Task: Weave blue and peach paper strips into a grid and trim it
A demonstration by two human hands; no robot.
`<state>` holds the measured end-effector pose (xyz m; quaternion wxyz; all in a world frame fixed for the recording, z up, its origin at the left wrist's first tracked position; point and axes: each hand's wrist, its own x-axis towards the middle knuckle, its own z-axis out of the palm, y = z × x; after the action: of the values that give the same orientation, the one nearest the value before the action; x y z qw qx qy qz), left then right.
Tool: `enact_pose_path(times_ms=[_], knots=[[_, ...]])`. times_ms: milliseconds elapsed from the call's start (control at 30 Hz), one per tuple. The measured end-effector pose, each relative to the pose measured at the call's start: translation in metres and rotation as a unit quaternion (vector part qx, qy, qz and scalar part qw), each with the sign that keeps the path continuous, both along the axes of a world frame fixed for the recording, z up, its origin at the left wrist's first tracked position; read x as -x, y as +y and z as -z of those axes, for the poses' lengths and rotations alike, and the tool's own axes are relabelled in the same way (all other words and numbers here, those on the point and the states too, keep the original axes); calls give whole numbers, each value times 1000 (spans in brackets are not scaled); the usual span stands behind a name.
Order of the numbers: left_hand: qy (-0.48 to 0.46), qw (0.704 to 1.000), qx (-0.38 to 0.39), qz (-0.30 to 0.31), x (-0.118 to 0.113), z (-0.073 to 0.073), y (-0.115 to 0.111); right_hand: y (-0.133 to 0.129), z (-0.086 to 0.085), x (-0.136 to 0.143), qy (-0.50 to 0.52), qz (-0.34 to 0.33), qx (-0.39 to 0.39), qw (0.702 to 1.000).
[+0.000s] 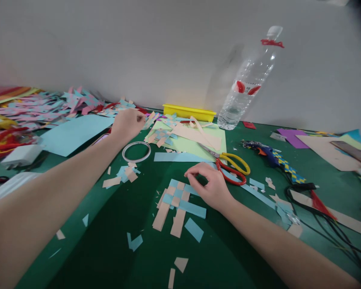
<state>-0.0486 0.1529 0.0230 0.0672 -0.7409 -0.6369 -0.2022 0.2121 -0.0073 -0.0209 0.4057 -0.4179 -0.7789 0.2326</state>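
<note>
My left hand (128,123) reaches over the far left of the green table, its fingers pinched close to some small blue and peach woven paper pieces (150,120). What sits in that pinch, if anything, I cannot make out. My right hand (212,185) is also pinched closed, thumb against forefinger, just above the right side of a woven paper piece (177,198) of blue and peach strips. Its fingertips show nothing I can name. Scissors (233,162) with yellow and red handles lie just beyond my right hand. A roll of tape (136,152) lies below my left wrist.
A light green sheet (219,140) with paper pieces lies near a yellow tray (189,112). A tilted clear bottle (243,84) leans at the wall. A glue gun (267,156) and black cables (321,218) are right. A blue sheet (75,134) and white adapter (22,155) are left.
</note>
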Motion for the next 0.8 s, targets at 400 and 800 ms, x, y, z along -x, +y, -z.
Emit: enact_pose_path(times_ms=[400, 800], knots=[[66, 976, 68, 197, -19, 17, -34, -1, 0, 0, -3, -4, -6, 1000], [67, 971, 83, 214, -22, 27, -52, -2, -1, -1, -8, -5, -8, 1000]])
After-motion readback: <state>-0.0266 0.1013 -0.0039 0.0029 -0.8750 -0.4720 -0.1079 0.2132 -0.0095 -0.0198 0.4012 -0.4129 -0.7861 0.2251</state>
